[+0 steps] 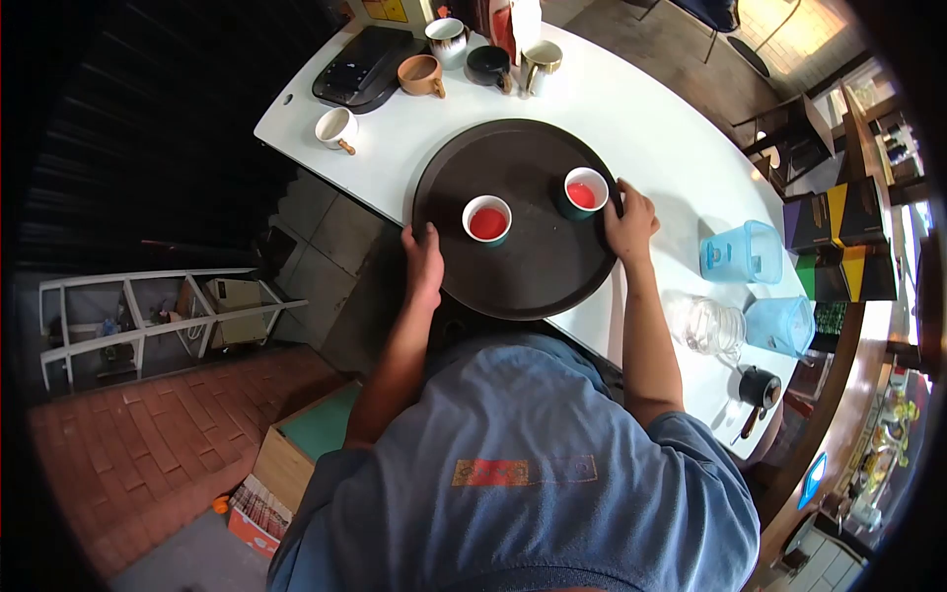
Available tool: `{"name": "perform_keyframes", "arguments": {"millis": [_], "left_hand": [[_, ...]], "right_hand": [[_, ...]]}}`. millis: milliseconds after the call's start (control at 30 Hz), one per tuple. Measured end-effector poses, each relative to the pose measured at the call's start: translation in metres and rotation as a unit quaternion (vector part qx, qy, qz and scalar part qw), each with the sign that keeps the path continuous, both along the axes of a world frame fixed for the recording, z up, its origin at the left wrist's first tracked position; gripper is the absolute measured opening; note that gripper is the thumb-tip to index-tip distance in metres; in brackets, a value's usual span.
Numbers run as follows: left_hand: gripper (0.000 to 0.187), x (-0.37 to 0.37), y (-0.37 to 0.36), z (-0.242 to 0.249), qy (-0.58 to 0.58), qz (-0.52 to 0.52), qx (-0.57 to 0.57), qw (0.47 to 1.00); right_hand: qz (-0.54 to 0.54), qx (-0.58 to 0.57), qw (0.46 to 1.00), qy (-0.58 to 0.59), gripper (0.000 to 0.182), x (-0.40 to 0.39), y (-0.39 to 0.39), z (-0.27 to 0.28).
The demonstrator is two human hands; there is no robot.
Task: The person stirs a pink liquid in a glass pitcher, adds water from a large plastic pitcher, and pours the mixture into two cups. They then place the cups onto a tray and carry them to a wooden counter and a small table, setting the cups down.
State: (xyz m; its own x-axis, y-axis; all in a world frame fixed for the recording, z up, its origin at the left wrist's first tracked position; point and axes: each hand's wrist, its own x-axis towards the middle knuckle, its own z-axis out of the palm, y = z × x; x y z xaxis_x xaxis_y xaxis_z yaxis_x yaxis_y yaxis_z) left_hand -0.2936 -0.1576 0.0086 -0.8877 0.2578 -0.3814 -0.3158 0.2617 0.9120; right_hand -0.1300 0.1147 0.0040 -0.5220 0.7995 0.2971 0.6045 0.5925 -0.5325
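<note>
A round dark brown tray (533,271) overhangs the front edge of the white table. My left hand (424,266) grips the tray's left rim, thumb up along the edge and the other fingers mostly hidden. On the opposite side my right hand (632,225) is closed on the right rim, near one of the cups. Two green cups with white insides stand upright on the tray, each with red liquid in it: the left cup (487,221) near the middle-left, the right cup (584,193) close to the right rim.
Mugs, including a brown mug (419,74) and a white mug (336,126), stand at the table's far left beside a black flat device (368,69). To the right are two blue plastic containers (742,254), a glass jug (712,326) and a small black pot (759,387).
</note>
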Motion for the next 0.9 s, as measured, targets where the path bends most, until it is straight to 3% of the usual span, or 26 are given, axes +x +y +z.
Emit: {"name": "perform_keyframes", "arguments": {"millis": [100, 200, 333, 500, 600, 667, 700, 767, 800, 900], "left_hand": [[0.060, 0.012, 0.010, 0.016, 0.039, 0.033, -0.037, 0.998], [0.050, 0.006, 0.006, -0.016, 0.128, 0.030, -0.075, 0.988], [0.037, 0.027, 0.007, 0.019, 0.134, 0.098, -0.099, 0.981], [0.038, 0.039, -0.028, 0.029, 0.131, 0.154, -0.071, 0.977], [0.040, 0.032, -0.061, 0.025, 0.130, 0.196, -0.037, 0.971], [0.045, 0.029, -0.083, 0.038, 0.115, 0.208, 0.025, 0.971], [0.045, 0.028, -0.093, 0.049, 0.114, 0.215, 0.031, 0.970], [0.046, 0.022, -0.120, 0.061, 0.093, 0.219, 0.028, 0.971], [0.043, 0.008, -0.145, 0.031, 0.125, 0.233, 0.018, 0.964], [0.048, 0.001, -0.185, 0.071, 0.107, 0.249, 0.045, 0.961]], "right_hand": [[0.025, -0.006, 1.000, 0.013, 0.047, -0.001, -0.007, -0.010], [0.030, -0.060, 0.993, 0.100, 0.049, -0.004, -0.001, -0.017], [0.039, -0.112, 0.981, 0.154, 0.050, -0.006, -0.004, -0.019], [0.076, -0.197, 0.953, 0.216, 0.048, -0.014, -0.027, 0.008], [0.100, -0.293, 0.915, 0.260, 0.048, -0.027, -0.055, 0.044], [0.103, -0.498, 0.791, 0.340, 0.047, -0.038, -0.075, 0.068], [0.110, -0.494, 0.794, 0.336, 0.047, -0.043, -0.084, 0.079], [0.138, -0.627, 0.705, 0.301, 0.047, -0.057, -0.103, 0.094], [0.154, -0.637, 0.709, 0.259, 0.046, -0.065, -0.111, 0.093], [0.168, -0.680, 0.672, 0.238, 0.046, -0.090, -0.161, 0.113]]}}
